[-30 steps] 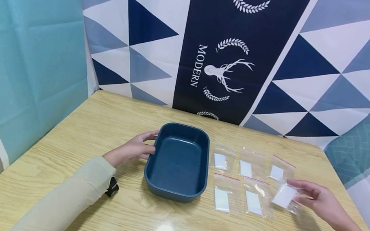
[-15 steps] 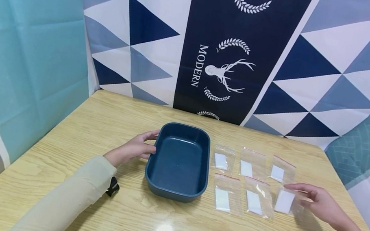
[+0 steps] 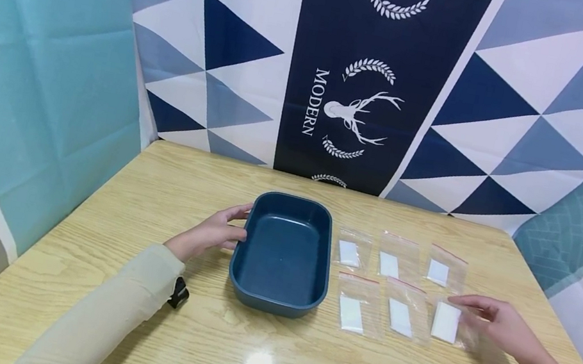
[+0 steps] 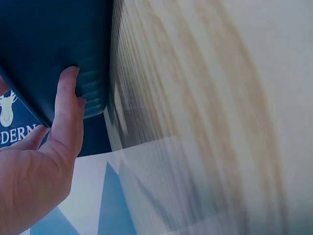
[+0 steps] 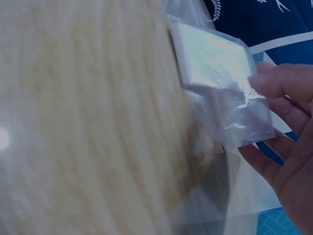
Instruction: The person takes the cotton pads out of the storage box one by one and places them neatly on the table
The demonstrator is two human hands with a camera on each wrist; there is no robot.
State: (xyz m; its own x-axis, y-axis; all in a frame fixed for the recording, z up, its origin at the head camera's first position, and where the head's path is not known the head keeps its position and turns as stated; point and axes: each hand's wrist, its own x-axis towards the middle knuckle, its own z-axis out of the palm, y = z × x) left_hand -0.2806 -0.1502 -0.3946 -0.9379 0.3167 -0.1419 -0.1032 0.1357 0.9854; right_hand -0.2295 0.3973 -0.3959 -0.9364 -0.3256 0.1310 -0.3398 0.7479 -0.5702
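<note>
A dark blue rectangular tub (image 3: 272, 304) stands mid-table. My left hand (image 3: 212, 234) rests against its left side, and the left wrist view shows straight fingers (image 4: 68, 105) on the outer wall. At the right end of the front row, my right hand (image 3: 508, 331) pinches a clear zip bag (image 3: 446, 322) with a white block inside. In the right wrist view the bag (image 5: 220, 73) lies between thumb and fingers, its block side pointing away from the palm. Left of it in the front row lie two similar bags, one in the middle (image 3: 400, 317) and one nearer the tub (image 3: 351, 314).
Three more zip bags with white pieces form the back row: left (image 3: 349, 253), middle (image 3: 388, 264) and right (image 3: 438, 272). A patterned cloth (image 3: 230, 67) hangs behind the wooden table (image 3: 169, 343), with a teal cloth (image 3: 45, 54) along the left.
My right hand has moved slightly down and left with its bag, which has turned from slanted to nearly straight beside the front row. The left hand and tub stay put.
</note>
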